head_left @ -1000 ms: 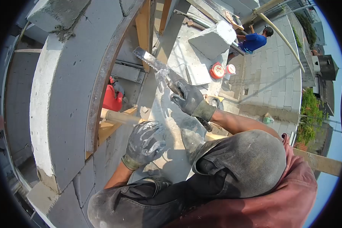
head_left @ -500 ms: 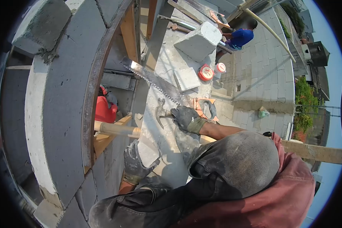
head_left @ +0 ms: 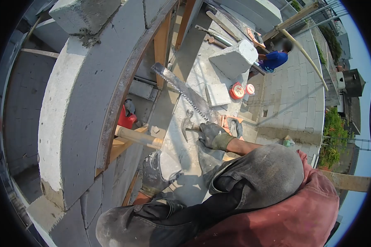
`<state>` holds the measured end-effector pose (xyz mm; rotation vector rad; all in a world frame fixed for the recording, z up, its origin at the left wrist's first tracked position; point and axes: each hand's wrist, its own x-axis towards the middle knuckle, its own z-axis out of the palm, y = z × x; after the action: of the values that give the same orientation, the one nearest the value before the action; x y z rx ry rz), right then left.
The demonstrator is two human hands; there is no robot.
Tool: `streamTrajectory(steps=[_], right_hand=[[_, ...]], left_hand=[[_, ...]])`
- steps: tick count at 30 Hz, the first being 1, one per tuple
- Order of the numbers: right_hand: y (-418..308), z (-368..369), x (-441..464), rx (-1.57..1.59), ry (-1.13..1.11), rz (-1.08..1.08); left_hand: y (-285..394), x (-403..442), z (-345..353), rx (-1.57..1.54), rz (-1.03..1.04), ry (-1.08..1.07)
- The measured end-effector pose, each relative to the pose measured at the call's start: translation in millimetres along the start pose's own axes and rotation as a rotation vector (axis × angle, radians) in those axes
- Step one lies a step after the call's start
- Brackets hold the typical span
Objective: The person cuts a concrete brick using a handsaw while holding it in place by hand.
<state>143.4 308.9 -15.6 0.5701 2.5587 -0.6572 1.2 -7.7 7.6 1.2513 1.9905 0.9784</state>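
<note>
My left hand (head_left: 154,173), in a dusty dark glove, is closed around a small pale block piece (head_left: 169,166) at the near left edge of the white-dusted surface. My right hand (head_left: 215,136), also gloved, is wrapped round the handle of a claw hammer (head_left: 187,125). The hammer's head points left, close to the surface, and most of the handle is hidden by the glove. Just beyond the hammer lies a handsaw (head_left: 185,91) with coarse teeth; its orange-and-grey handle (head_left: 233,125) is beside my right hand.
A flat block piece (head_left: 217,95), a red tape measure (head_left: 237,91) and a large angular block (head_left: 235,59) sit farther along the surface. Another saw (head_left: 256,37) lies beyond. A curved block wall (head_left: 76,119) rises at left. A person in blue (head_left: 275,60) is below at right.
The whole view has shifted, so surroundings appear farther right and lower. Both hands keep their grips, on the hammer and on the block piece.
</note>
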Motion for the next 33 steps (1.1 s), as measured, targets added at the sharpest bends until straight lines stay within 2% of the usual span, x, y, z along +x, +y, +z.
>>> streamTrajectory(steps=[1, 3, 5, 7, 12, 14, 15, 16, 18, 22, 24, 25, 28, 30, 31, 32, 33], right_hand=[[6, 8, -3, 0.001, 0.002, -0.002], [19, 27, -9, 0.083, 0.169, -0.034], [6, -8, -30, 0.139, 0.117, -0.004], [14, -22, -38, 0.132, 0.383, -0.254], [34, -88, -11, 0.109, 0.731, -0.284], [30, -101, -2, 0.076, 0.743, -0.332], [16, -106, 1, 0.121, 0.708, -0.293], [19, -98, 11, 0.066, 0.744, -0.427], [22, -76, 24, 0.121, 0.583, -0.390], [-16, -60, 54, 0.122, 0.335, -0.601], [-39, -61, 75, 0.052, 0.237, -0.734], [-46, -62, 83, 0.011, 0.197, -0.797], [-65, -66, 104, -0.098, 0.098, -0.972], [-72, -72, 115, -0.150, 0.068, -1.072], [-77, -73, 114, -0.166, 0.082, -1.114], [-82, -73, 112, -0.174, 0.120, -1.134], [-89, -78, 107, -0.196, 0.200, -1.170]], left_hand=[[-2, -5, -1, -0.007, -0.028, 0.006], [-7, -16, -4, -0.017, -0.095, 0.025], [-13, -28, -9, -0.027, -0.168, 0.047], [-18, -42, -12, -0.035, -0.248, 0.067], [-22, -75, -15, -0.056, -0.413, 0.146], [-21, -82, -11, -0.070, -0.453, 0.187], [-20, -81, -7, -0.083, -0.467, 0.210], [-20, -83, -2, -0.092, -0.479, 0.246], [-20, -88, 7, -0.122, -0.501, 0.335], [-26, -76, 24, -0.084, -0.485, 0.549], [-45, -54, 65, -0.031, -0.553, 0.660], [-15, -61, 46, -0.071, -0.538, 0.711], [-16, -66, 48, -0.209, -0.529, 0.692], [-12, -71, 40, -0.261, -0.629, 0.520], [-3, -77, 24, -0.305, -0.608, 0.464], [-22, -73, 49, -0.214, -0.584, 0.506], [-14, -74, 31, -0.253, -0.639, 0.414]])
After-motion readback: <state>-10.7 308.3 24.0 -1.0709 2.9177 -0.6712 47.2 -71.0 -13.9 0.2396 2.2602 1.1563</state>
